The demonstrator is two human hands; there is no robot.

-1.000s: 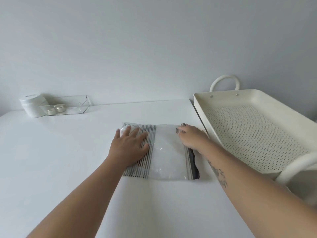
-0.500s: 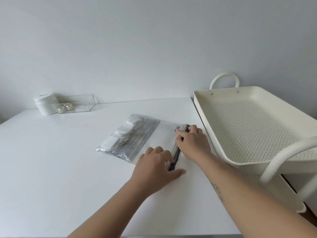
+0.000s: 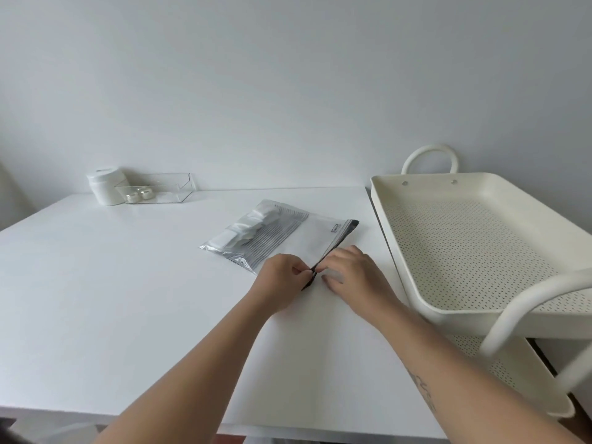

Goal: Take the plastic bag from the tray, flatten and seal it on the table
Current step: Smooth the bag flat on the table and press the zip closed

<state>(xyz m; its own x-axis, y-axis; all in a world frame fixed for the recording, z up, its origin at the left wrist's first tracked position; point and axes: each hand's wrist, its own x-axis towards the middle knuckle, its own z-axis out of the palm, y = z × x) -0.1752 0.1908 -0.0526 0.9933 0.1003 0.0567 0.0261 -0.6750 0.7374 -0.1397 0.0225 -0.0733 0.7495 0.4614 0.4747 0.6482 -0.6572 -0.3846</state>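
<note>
A clear plastic bag [image 3: 290, 235] with grey stripes and white items inside lies flat on the white table [image 3: 128, 299], turned at an angle. Its dark zip strip runs along the right edge, from the far corner down to my hands. My left hand [image 3: 282, 282] and my right hand [image 3: 349, 277] meet at the near end of that strip, each pinching it between thumb and fingers. The cream perforated tray [image 3: 474, 245] stands to the right of the table with nothing in it.
A white jar [image 3: 105, 186] and a clear plastic box [image 3: 163, 189] holding two small round things stand at the table's far left by the wall. The tray belongs to a cart with looped handles [image 3: 429, 157] and a lower shelf [image 3: 499, 363].
My left hand left the striped part of the bag and came to the zip strip's near end. My right hand slid down the strip to meet it. The bag has turned to an angle.
</note>
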